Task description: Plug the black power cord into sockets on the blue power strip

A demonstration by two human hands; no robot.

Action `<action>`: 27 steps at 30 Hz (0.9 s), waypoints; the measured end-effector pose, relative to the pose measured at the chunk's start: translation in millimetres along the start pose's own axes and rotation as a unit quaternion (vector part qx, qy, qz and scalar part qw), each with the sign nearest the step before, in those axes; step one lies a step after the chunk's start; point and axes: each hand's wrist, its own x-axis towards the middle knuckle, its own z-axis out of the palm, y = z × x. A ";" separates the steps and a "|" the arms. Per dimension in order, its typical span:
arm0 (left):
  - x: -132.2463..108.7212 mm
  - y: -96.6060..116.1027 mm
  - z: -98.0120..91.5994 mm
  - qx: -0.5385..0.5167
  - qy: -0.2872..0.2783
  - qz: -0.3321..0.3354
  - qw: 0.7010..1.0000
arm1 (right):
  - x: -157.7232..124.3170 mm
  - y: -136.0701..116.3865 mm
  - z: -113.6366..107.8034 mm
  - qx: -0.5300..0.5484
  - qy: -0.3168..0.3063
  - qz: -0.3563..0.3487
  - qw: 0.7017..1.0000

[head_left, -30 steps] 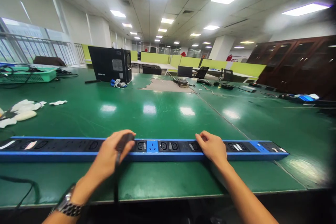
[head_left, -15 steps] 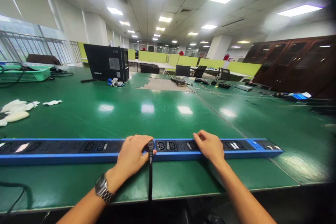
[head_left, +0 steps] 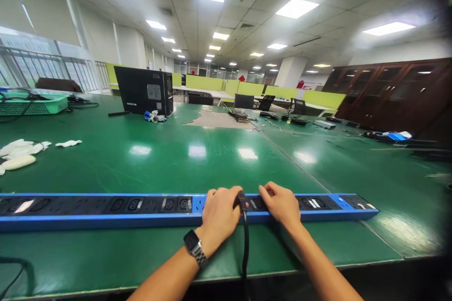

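A long blue power strip (head_left: 151, 218) with black socket panels lies across the near part of the green table. My left hand (head_left: 221, 211), with a watch on its wrist, is closed on a black power plug (head_left: 241, 200) over the middle of the strip. The plug's black cord (head_left: 245, 244) hangs toward me over the table's front edge. Whether the plug sits in a socket is hidden by my fingers. Just to the right, my right hand (head_left: 282, 204) lies across the strip with curled fingers, gripping it; some fingertips are out of sight.
A black computer case (head_left: 141, 90) stands at the back left, gloves (head_left: 154, 116) beside it. At the left are a green basket (head_left: 38, 106) with cables and white gloves (head_left: 19, 153). Loose parts and cables lie at the back right of the table (head_left: 169, 164).
My left hand has moved right along the strip with the plug and its cord, coming closer to my right hand. My right hand stays at about the same spot on the strip.
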 end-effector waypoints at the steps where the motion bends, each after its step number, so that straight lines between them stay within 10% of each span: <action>1: 2.4 4.3 3.2 0.013 -0.006 0.006 1.000 | 0.0 0.0 0.0 -0.001 0.001 -0.001 1.000; 27: -1.6 8.9 19.3 0.098 -0.031 0.069 0.992 | 2.1 4.5 3.2 0.010 0.005 -0.011 1.000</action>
